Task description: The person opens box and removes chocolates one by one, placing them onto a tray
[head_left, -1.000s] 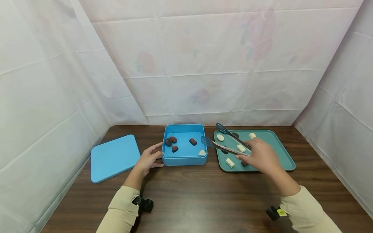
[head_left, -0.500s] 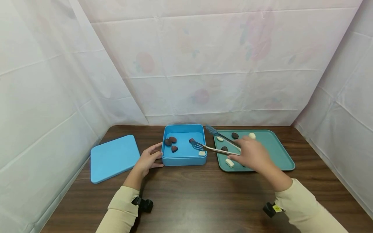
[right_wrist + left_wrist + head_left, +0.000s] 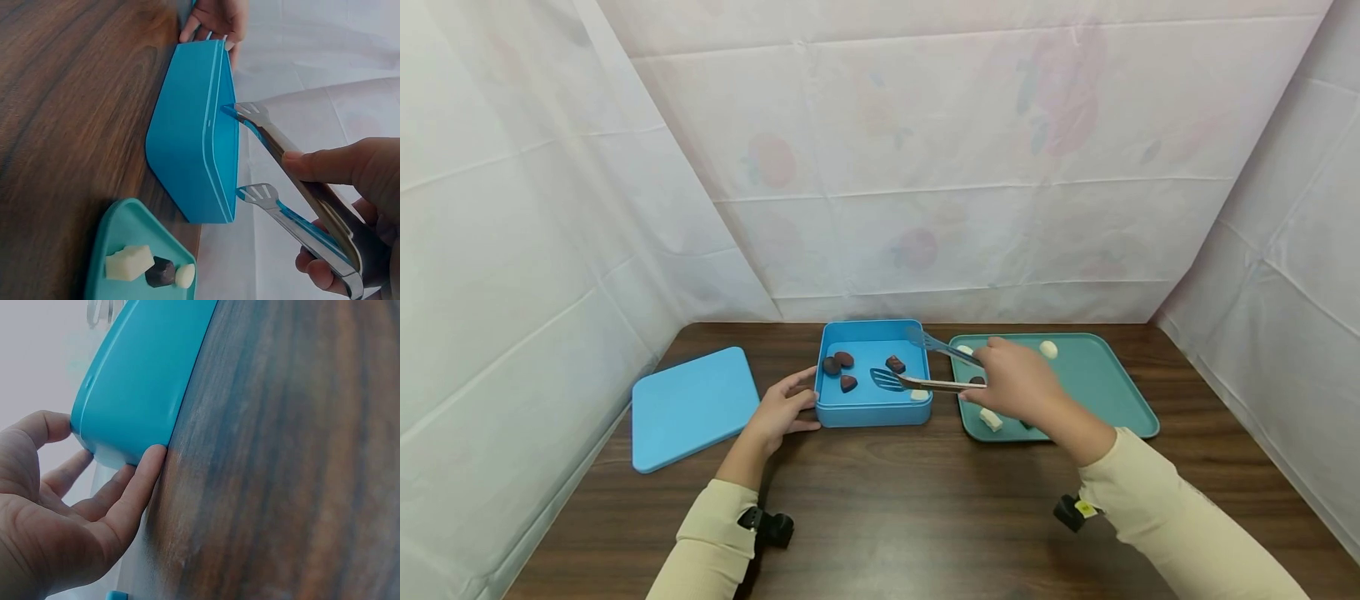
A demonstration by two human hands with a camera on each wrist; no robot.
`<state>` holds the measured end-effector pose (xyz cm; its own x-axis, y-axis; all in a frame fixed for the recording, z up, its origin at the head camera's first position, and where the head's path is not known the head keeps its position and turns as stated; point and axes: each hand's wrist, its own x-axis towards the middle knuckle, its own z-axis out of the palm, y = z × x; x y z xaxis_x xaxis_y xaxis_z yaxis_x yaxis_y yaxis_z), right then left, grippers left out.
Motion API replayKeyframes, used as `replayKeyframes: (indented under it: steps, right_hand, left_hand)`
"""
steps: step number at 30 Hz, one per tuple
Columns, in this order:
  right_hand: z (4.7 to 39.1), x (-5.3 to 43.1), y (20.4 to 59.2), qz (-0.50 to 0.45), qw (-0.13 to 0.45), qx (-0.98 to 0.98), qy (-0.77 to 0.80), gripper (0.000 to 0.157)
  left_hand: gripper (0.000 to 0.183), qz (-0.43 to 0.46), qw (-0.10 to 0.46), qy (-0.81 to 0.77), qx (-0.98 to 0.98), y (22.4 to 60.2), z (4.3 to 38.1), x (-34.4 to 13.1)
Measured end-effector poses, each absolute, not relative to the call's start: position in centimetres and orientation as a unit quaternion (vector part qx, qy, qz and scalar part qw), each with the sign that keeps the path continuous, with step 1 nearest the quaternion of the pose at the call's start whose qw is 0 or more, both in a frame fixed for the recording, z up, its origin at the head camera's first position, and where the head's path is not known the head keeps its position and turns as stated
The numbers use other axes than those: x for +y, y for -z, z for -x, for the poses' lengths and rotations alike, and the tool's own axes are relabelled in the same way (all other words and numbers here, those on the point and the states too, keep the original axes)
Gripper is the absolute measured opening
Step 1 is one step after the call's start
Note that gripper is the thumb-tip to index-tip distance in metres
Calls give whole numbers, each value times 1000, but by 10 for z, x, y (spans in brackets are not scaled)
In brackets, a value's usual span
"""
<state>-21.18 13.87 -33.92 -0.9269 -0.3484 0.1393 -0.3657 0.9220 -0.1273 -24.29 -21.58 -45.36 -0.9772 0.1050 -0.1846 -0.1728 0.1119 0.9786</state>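
My right hand [image 3: 1011, 379] grips metal tongs [image 3: 312, 187] whose slotted tips stand apart over the right half of a blue box [image 3: 874, 414]. Between those tips no piece shows in the right wrist view. Several dark chocolates lie in the box, among them a heart-shaped one [image 3: 848, 383] and a block [image 3: 895, 364]; a white piece [image 3: 919, 395] sits in its near right corner. Against the box's left side my left hand [image 3: 69, 531] rests its fairly straight fingertips, holding nothing. Beneath my right hand is a green tray [image 3: 1101, 383], where a white block [image 3: 990, 419] lies.
A flat blue lid [image 3: 696, 408] lies left of the box. On the tray are also a white round piece [image 3: 1048, 349] and a dark chocolate [image 3: 160, 272], some partly hidden by my hand. White curtains [image 3: 940, 167] surround the wooden table [image 3: 895, 508].
My right hand has moved left with the tongs, whose tips went from the tray's left edge to over the box. My left hand has stayed against the box.
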Motion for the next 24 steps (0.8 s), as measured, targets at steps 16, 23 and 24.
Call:
replayKeyframes:
  steps: [16,23,24]
  right_hand:
    - [233,103,333,-181,9,-983,-11,36]
    - [241,94,342,-188,-3,-982,11,31]
    - [241,93,342,-187,-4,-982,10,30]
  left_hand:
    - [56,21,124,-672,730,440,236,-212]
    - [56,17,126,-669,732,422,225,-208]
    - [56,17,126,-670,732,422,225,-208]
